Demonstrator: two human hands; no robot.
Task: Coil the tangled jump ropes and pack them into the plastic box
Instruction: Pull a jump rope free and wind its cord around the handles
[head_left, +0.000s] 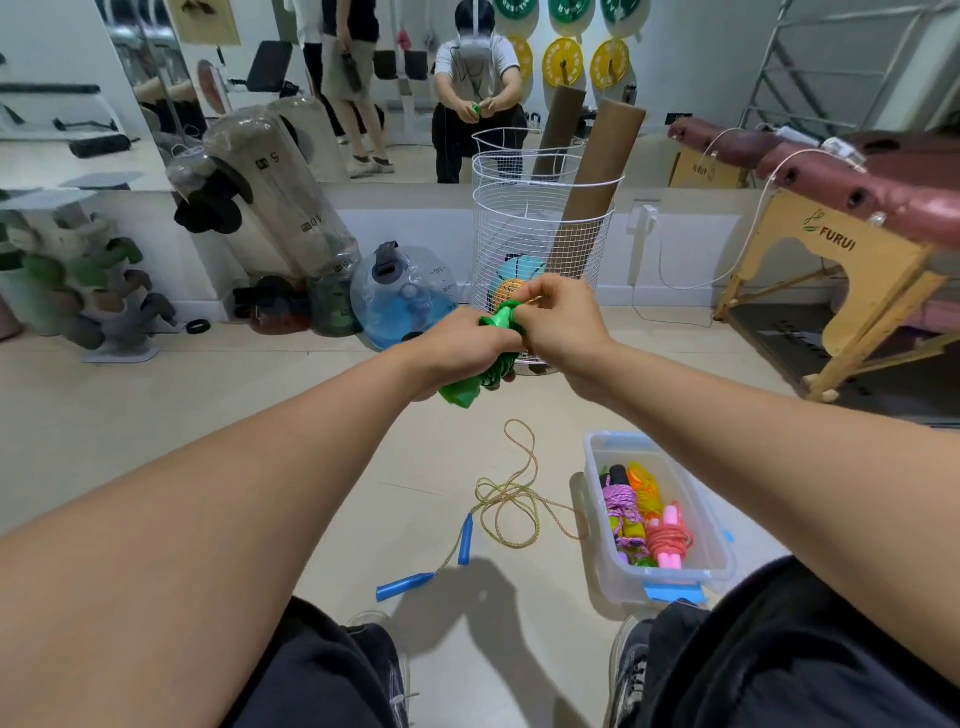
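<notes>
My left hand (467, 345) grips a green-handled jump rope (460, 396) with its cord wound around the handles. My right hand (558, 317) pinches the rope's end at the top of the bundle. Both hands are held out in front of me above the floor. Below them a yellow-speckled rope (506, 501) with blue handles (465, 540) lies loose and tangled on the floor. To its right stands the clear plastic box (597, 467), which holds coiled pink, purple and orange ropes (670, 535).
A white wire basket (524, 223) with cardboard tubes and a ball stands behind my hands. Water-filled weights (400, 296) and dumbbells line the mirror wall at left. A massage table (857, 244) is at right. My knees and shoes fill the bottom edge.
</notes>
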